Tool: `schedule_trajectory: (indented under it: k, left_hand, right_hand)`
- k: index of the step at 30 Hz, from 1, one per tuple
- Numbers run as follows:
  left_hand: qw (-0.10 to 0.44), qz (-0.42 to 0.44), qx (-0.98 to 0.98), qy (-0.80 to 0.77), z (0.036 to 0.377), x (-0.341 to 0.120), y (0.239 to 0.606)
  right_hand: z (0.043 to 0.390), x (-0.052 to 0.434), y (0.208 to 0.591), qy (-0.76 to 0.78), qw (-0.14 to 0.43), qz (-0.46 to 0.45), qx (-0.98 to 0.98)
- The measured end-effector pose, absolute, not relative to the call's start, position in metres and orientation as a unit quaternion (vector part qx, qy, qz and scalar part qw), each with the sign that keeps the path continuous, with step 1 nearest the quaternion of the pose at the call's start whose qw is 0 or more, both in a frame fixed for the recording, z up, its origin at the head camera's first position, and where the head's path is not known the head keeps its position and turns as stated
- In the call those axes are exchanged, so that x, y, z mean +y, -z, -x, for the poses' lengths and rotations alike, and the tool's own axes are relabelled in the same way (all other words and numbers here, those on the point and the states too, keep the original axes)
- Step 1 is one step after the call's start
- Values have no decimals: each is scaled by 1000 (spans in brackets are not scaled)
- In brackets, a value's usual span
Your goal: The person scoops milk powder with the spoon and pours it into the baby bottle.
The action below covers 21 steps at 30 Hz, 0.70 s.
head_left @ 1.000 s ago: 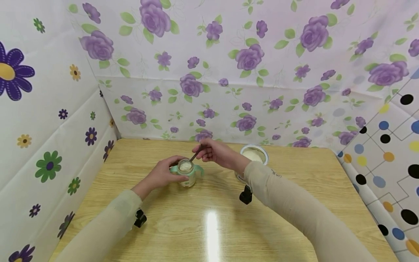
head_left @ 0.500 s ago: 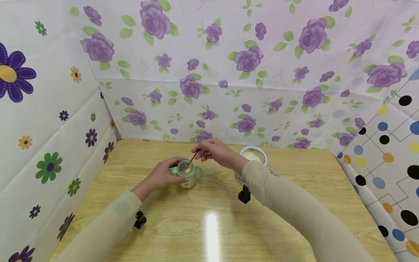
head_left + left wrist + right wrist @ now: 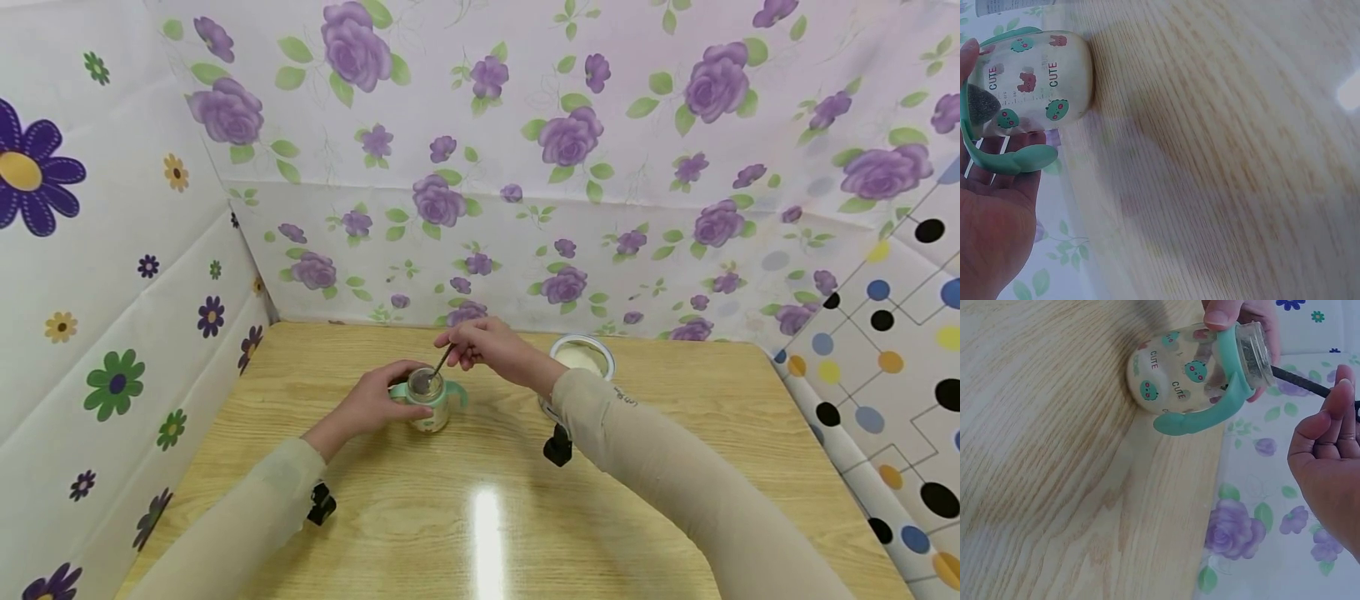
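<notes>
Nearest the camera, two beige sleeves reach in over the glossy counter (image 3: 480,517), a small black clip on each forearm. Further in, the left hand (image 3: 372,402) grips the little cup (image 3: 429,402) mid-counter, fingers and thumb wrapped round its side, the green handles sticking out either way. Just beyond it the right hand (image 3: 483,345) pinches a spoon (image 3: 437,369), and here is the change: a second ago the bowl of the spoon sat above the rim with pale powder showing at the mouth; now the spoon slants down into the cup, so I judge the powder is being tipped or stirred in. Behind the right wrist, near the flowered back wall, stands the tin (image 3: 579,358), open, pale contents showing. The head view gives the layout but not the cup's detail. The right wrist view shows the cup (image 3: 1200,369) with its threaded neck, the word CUTE, and the dark spoon (image 3: 1300,382) entering the mouth, fingertips closed on the stem. The left wrist view shows the cup (image 3: 1038,78) lying against the left hand (image 3: 994,231) at the palm, and a dark mass inside the neck; the spoon's stem stays out of sight there.
</notes>
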<state>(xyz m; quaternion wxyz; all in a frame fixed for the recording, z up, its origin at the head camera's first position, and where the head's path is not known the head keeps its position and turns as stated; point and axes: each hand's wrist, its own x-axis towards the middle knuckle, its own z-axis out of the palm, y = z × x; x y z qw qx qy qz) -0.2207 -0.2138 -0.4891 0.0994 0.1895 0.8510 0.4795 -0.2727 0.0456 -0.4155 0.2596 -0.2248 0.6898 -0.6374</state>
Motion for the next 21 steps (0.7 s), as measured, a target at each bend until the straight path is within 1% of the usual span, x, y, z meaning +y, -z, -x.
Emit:
schedule_trajectory:
  k: [21]
  left_hand:
    - [109,-176,854,-477,222,-214,490]
  right_hand:
    - [271,42,419,658,262,211,674]
